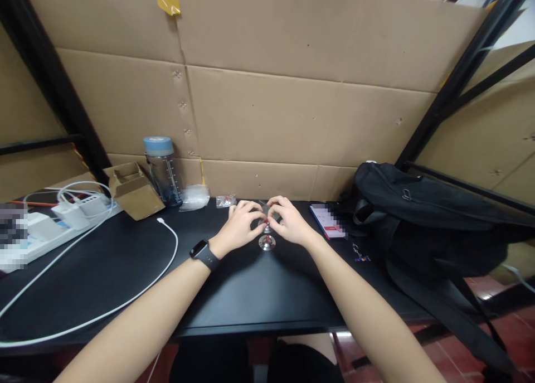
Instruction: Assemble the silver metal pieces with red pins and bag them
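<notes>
Over the black table, my left hand [240, 225], with a dark watch [200, 250] on its wrist, and my right hand [290, 222] meet fingertip to fingertip. Their curled fingers and thumbs close around a small shiny metal piece with a red part [266, 223]. Much of that piece is hidden by the fingers, and its exact kind is too small to make out. Just nearer to me lies a round silver disc with a red centre [266, 242] on the table; whether it joins the held piece I cannot tell.
Left stand a white power strip [42, 239] with a looping white cable [177, 243], an opened cardboard box [136, 196] and a blue-lidded bottle [163, 171]. Plastic bags [195, 197] lie behind my hands. Right are a phone-like item [326, 220], a keyring [360, 256] and a black backpack [426, 216].
</notes>
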A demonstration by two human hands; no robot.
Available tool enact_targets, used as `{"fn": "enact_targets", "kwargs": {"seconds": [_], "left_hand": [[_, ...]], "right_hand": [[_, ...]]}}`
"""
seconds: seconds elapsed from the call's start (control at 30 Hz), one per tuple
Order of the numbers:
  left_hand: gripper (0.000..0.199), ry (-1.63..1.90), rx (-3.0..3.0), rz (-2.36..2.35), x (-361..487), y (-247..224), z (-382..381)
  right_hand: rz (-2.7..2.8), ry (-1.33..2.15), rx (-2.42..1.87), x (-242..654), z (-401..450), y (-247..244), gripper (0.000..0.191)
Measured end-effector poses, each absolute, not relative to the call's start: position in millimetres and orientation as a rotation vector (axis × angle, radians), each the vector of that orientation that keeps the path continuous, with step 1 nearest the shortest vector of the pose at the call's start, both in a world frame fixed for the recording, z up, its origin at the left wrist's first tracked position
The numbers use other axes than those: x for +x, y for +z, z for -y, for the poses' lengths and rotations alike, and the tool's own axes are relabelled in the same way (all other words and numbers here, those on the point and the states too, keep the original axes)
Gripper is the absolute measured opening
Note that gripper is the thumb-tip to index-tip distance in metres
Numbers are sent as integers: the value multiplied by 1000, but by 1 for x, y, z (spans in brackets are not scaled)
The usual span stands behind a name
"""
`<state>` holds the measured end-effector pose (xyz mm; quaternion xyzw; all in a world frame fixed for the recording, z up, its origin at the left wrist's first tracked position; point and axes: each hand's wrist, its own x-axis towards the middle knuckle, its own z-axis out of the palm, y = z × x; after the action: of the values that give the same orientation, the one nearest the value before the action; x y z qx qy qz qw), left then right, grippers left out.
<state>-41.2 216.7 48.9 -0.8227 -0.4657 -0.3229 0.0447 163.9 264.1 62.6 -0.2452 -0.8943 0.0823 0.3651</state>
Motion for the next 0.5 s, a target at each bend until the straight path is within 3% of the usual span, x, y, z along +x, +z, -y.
{"fn": "enact_targets", "kwargs": {"seconds": [0.33,0.43,0.5], "left_hand": [[13,-1021,-2462,1598,-44,49,-219],[12,-954,-2456,1613,-52,50,-220],[11,-939,-2442,1624,-56,52,-221]], "right_hand": [[2351,370,-737,166,-258,69,5],[2522,554,-808,171,-261,66,21],[2596,620,-785,172,-263,60,19]]}}
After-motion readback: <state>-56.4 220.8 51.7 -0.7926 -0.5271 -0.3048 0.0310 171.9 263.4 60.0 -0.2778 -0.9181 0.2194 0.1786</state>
